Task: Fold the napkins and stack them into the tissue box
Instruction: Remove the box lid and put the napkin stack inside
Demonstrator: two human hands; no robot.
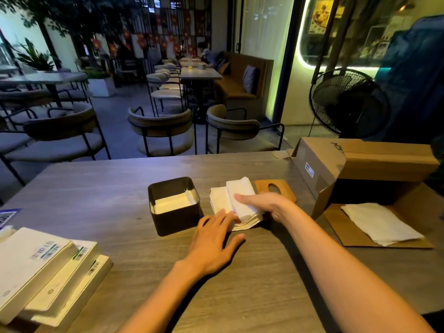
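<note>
We take the black tissue box (173,205) on the wooden table (115,188) as our landmark. Far to the left of the box, at the near table edge, we see a few flat white packs with barcode labels (45,267). Inside the box some folded napkins (173,202) already lie flat. Just right of the box and a little nearer to us, the left hand (213,246) lies flat with straight fingers; its fingertips press on the near edge of a napkin pile (236,204). It grips nothing. The pile lies on the table just right of the box. The right hand (266,204) rests on top of this pile with the fingers stretched toward the box, holding it down. Behind this hand, right of the pile, lies a wooden lid (276,187) with an oval hole. Far right of the box stands an open cardboard carton (355,169), and on its flap lies another sheet of napkins (380,223).
</note>
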